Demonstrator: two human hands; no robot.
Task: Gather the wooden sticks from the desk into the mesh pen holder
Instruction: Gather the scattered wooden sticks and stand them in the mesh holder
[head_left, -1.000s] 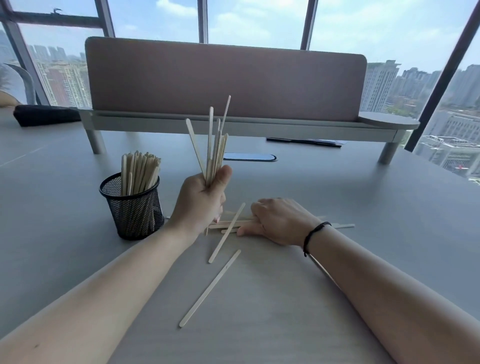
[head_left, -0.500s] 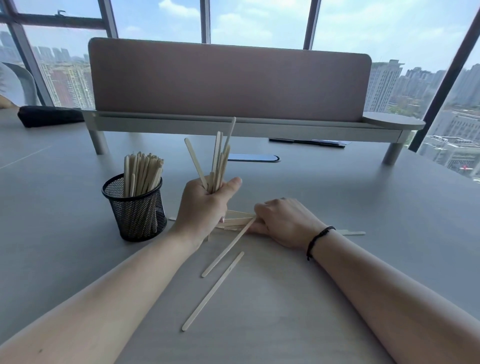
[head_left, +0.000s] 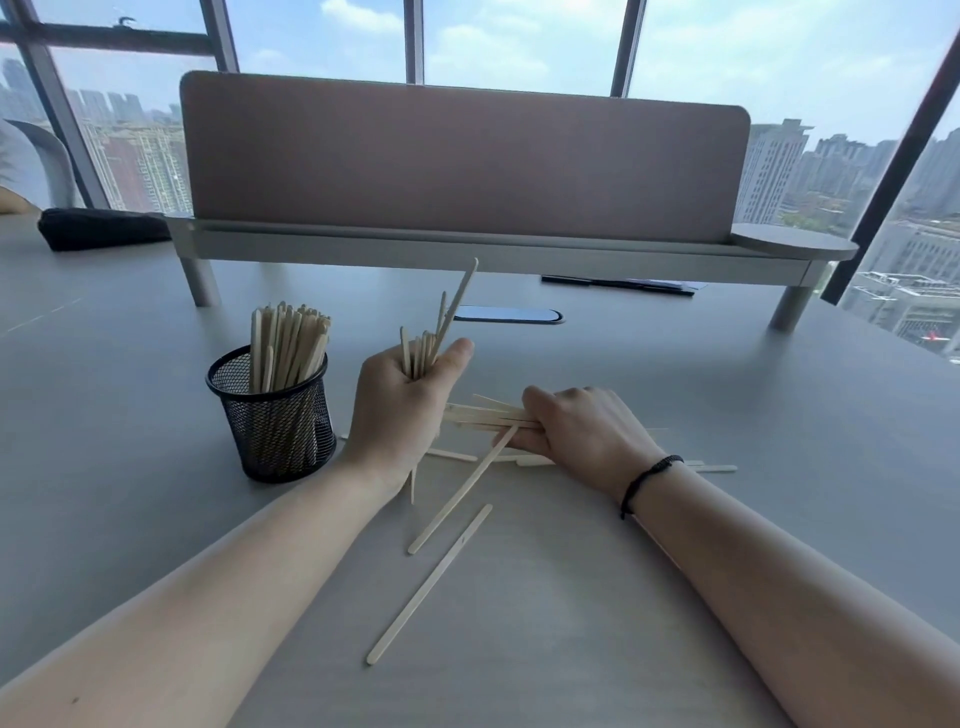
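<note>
Gripping an upright bundle of wooden sticks (head_left: 422, 353), the left hand (head_left: 402, 410) is clenching around their middles just right of the mesh pen holder (head_left: 274, 415), which is already standing packed with sticks on the desk (head_left: 675, 597). The bundle is fanning out unevenly: one long stick (head_left: 462, 293) is leaning out to the right well above the others, and a lower end is poking out beneath the wrist, so the hold is looking loose. The right hand (head_left: 587, 431) is curling over a flat sheaf (head_left: 483, 415) lying roughly sideways on the desk, fingers wrapping it, though how firmly is hard to tell. More loose sticks are lying near: one diagonal stick (head_left: 460, 491) is resting with its top end against the sheaf, another stick (head_left: 428, 584) is lying apart, closer to the camera, and a few ends (head_left: 719, 467) are showing past the right wrist. Risks, judging from this: the splayed bundle is likely catching on the holder rim or on the sticks already inside, since the holder is looking nearly full; a hard push could be tipping the light mesh cup. The leaning stick may be slipping out during the move. Lifting the sheaf may be dragging the diagonal stick along and flicking it away. Squaring the bundle first would be helping.
</note>
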